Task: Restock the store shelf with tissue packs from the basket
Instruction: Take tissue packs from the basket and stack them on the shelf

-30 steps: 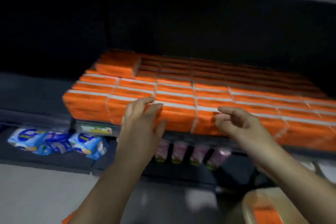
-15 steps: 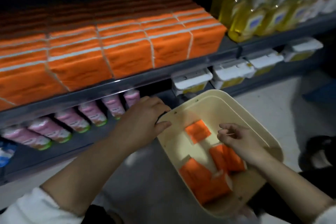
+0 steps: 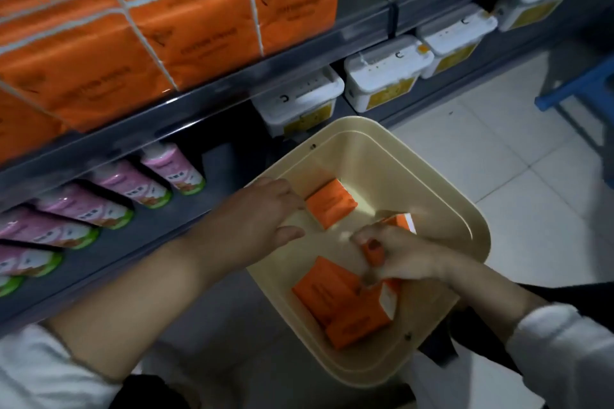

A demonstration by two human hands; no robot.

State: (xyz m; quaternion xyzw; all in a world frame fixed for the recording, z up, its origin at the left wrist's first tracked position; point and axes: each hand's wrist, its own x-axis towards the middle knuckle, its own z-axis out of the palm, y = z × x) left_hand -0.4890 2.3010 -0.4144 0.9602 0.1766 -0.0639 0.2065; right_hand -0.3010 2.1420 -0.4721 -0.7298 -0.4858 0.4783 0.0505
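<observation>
One cream basket (image 3: 442,196) holds four small orange tissue packs: one (image 3: 330,202) by the left hand, one (image 3: 373,251) in the right hand, two (image 3: 335,295) overlapping at the near end; four white tubs (image 3: 385,71) line the lower shelf; about six pink bottles (image 3: 133,186) lie in view; two hands reach in.

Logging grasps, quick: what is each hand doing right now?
Left hand: open, touching an orange pack.
Right hand: grip closed on another orange pack.

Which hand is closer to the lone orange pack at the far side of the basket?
Left. The left hand touches the lone pack's edge; the right hand is apart, gripping another pack.
</observation>
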